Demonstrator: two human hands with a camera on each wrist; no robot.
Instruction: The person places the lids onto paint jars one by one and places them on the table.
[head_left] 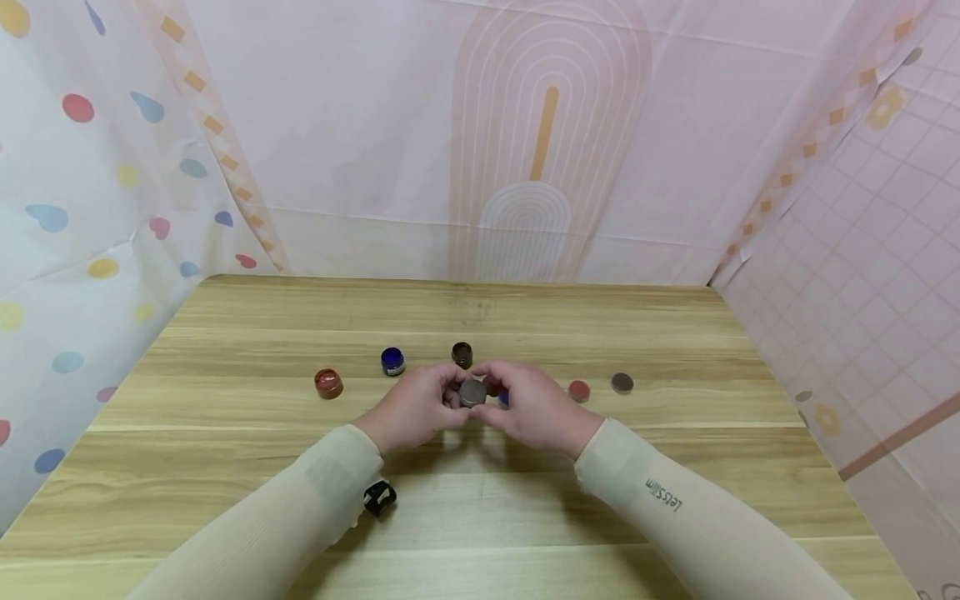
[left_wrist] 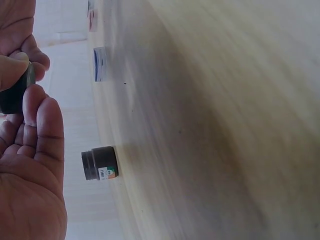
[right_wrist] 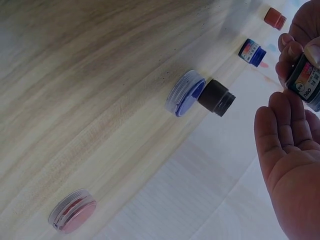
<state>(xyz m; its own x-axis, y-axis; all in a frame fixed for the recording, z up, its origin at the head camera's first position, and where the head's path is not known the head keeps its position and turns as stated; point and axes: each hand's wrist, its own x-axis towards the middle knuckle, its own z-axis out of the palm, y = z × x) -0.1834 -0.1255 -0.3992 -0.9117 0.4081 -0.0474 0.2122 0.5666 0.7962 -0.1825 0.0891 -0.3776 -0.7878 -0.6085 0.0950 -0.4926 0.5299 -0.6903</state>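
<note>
Both hands meet over the middle of the table around a dark, lidded jar (head_left: 472,392). My left hand (head_left: 416,410) grips it from the left; its thumb lies against the jar (right_wrist: 304,80) in the right wrist view. From the right, my right hand (head_left: 534,408) holds the jar's lid end between thumb and forefinger, its other fingers (right_wrist: 282,120) stretched out fairly straight. The jar appears tilted, its lid facing the head camera. Partly behind the right hand lies a blue lid (head_left: 504,399). An uncapped dark brown jar (head_left: 462,355) stands just beyond the hands.
Uncapped red (head_left: 328,383) and blue (head_left: 392,361) jars stand on the left. To the right lie a red lid (head_left: 578,391) and a dark lid (head_left: 622,383). A black object (head_left: 379,498) is beside the left sleeve. Patterned cloth surrounds the wooden table (head_left: 480,533).
</note>
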